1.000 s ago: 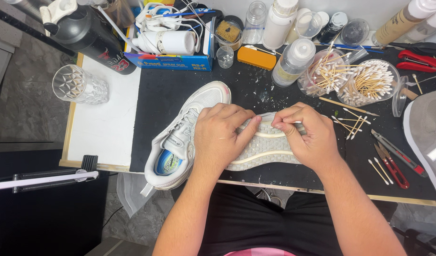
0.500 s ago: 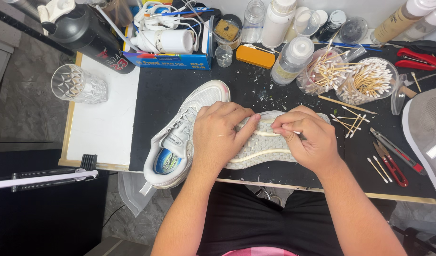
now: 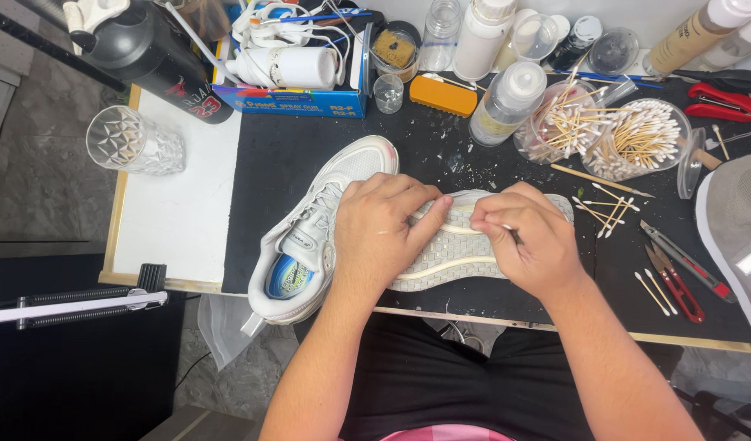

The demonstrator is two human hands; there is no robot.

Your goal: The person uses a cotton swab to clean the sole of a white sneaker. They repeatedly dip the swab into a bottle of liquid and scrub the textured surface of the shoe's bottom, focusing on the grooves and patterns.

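Surface: black work mat (image 3: 310,163) spread over a table, with a white sheet (image 3: 179,204) at its left end, likely to keep grime off the tabletop.
Shoe being worked: white sneaker sole-up (image 3: 465,249) lies on its side near the front edge of the mat, tread turned toward the person so the grooves face the eyes.
Second shoe: upright white sneaker (image 3: 318,229) sits just left of it, touching or nearly so, opening upward.
Left hand: left hand (image 3: 379,233) is laid flat across the heel end of the sole, fingers curled over the far rim, pressing it down so it cannot rock.
Right hand: right hand (image 3: 526,241) is pinched closed around a thin stick-like tool, tip at a groove; the tool itself is mostly hidden.
Supplies far right: two clear tubs of cotton swabs (image 3: 637,139) stand within easy reach, and loose used swabs (image 3: 604,208) lie just right of the sole.
Cutting tools: red-handled snips (image 3: 677,286) rest near the right edge.
Far row: squeeze bottle (image 3: 506,102), orange brush (image 3: 443,94) and blue box (image 3: 302,98) line the far side.
Left side: cut-glass tumbler (image 3: 135,140) stands on the white sheet, well apart from the work.
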